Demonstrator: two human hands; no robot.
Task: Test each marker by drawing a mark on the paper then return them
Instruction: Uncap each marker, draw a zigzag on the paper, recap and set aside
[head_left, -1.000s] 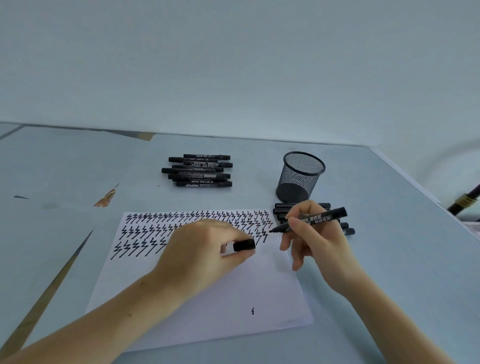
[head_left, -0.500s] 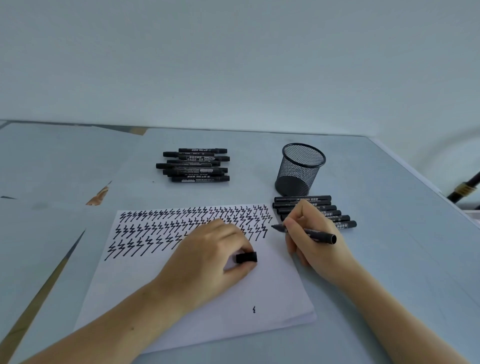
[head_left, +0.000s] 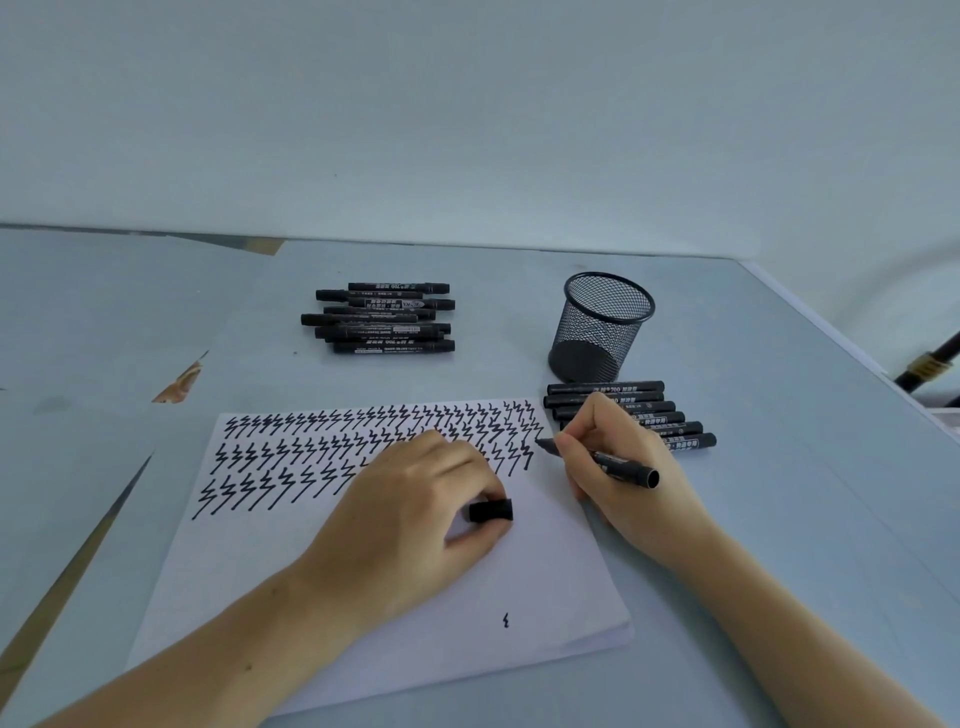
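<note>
Testing step: right hand (head_left: 618, 457) pinching uncapped black marker (head_left: 602, 458), tip at white paper (head_left: 363, 597) edge. Left hand (head_left: 415, 499) pinching black cap (head_left: 491, 511), pressing paper. Next, probably: draw mark, recap.

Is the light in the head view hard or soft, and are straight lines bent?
Head view: soft, even light, only a faint shadow under the left hand on the paper; no glare; the table far edge curves, a wide-angle effect.

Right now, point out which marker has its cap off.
The marker in the right hand: bare tip at the paper, cap in the left hand.
</note>
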